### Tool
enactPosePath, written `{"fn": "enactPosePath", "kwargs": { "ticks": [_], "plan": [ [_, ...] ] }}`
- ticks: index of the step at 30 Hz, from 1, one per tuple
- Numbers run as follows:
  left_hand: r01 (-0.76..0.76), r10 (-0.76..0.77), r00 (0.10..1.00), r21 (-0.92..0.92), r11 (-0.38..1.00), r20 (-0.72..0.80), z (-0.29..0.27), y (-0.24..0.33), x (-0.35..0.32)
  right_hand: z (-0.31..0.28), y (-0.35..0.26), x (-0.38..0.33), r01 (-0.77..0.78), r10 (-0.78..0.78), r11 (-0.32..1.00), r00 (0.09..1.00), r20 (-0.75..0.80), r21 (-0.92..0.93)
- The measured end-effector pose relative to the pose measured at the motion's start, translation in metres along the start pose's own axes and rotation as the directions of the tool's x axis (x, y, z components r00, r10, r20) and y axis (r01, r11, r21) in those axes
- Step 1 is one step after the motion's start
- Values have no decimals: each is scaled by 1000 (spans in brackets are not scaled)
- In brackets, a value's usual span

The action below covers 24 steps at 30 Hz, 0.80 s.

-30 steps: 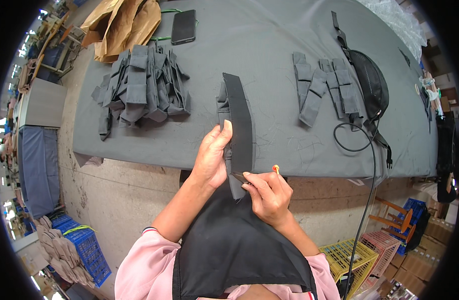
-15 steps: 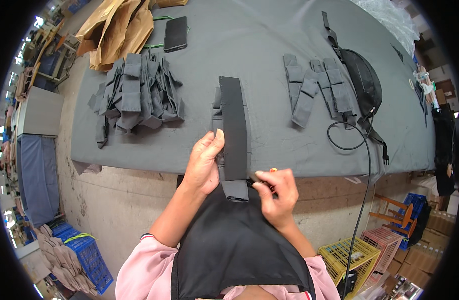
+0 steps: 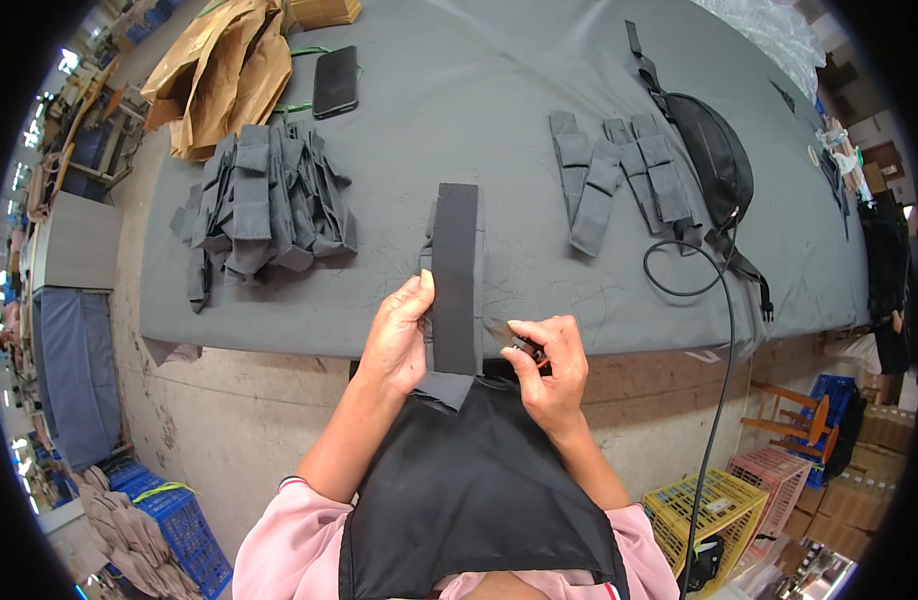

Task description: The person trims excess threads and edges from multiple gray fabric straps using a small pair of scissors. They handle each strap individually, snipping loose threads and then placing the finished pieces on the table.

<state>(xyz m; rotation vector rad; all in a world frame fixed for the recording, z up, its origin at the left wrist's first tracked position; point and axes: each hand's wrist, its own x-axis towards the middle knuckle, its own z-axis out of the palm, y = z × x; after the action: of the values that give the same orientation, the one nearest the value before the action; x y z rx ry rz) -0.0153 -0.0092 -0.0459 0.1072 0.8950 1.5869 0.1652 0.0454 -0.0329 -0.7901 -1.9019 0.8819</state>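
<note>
My left hand (image 3: 400,336) grips a dark grey fabric strip (image 3: 456,280) along its left edge, the thumb on top. The strip stands lengthwise over the table's near edge, a darker flat band on its face and its lower end folded over above my black apron. Just right of the strip, my right hand (image 3: 553,372) is closed round small thread snips (image 3: 520,346), dark with a bit of red. Their pointed end is turned toward the strip's right edge; whether it touches the fabric I cannot tell. The fingers hide most of the handle.
On the grey-covered table (image 3: 409,110) lie a heap of similar strips (image 3: 254,205) at left, several more strips (image 3: 604,185) at right, a black waist bag (image 3: 714,155) with a cable (image 3: 727,400), a phone (image 3: 336,82) and a brown paper bag (image 3: 224,75). Crates (image 3: 704,515) stand below right.
The strip has come slightly nearer and left, its lower end tilting. My right hand has risen a little, and the tip of the snips now shows beside the strip.
</note>
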Motion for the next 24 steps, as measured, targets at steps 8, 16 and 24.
{"fn": "enactPosePath", "kwargs": {
  "ticks": [8,16,24],
  "plan": [
    [19,-19,1000,18,1000,1,3,2,-1,-2,-2,0,47,-47,999,999,-8,-14],
    [7,-7,1000,96,995,-3,11,4,-3,-1,-2,4,156,-158,977,987,0,-147],
    [8,2,998,157,988,-68,13,3,-3,-2,-8,3,198,-207,959,978,-24,-204]
  ]
}}
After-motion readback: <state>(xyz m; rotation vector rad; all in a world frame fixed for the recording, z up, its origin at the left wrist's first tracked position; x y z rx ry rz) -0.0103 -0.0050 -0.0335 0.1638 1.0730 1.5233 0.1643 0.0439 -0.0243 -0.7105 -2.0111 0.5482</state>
